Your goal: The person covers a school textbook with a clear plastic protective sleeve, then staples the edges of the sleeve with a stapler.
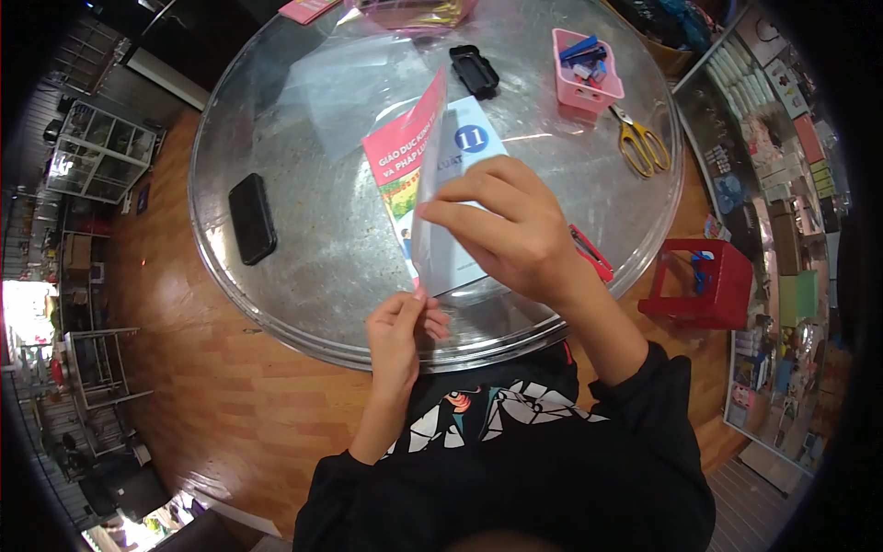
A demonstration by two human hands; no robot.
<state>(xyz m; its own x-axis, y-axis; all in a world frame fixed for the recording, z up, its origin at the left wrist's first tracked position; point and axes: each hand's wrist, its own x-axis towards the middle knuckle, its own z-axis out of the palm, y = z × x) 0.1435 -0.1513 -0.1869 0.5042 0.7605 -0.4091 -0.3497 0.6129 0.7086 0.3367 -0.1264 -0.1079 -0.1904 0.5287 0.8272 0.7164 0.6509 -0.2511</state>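
A textbook (395, 155) with a pink front cover, a picture strip and a blue number 11 on its white title page lies partly open on the round metal table. Its front cover stands up at an angle, with what looks like clear plastic film along it. My right hand (515, 225) pinches the raised edge of that cover from the right. Down at the bottom edge of the book, my left hand (400, 333) pinches the cover's lower corner between thumb and fingers. The exact layer under each fingertip cannot be made out.
Clear plastic sheets (336, 87) lie at the back left, a black phone (251, 219) at the left. A black tray (475, 72), a pink basket (589, 89) of small items, yellow-handled scissors (641, 147) and a red cutter (591, 253) surround the book. A red stool (696, 290) stands right.
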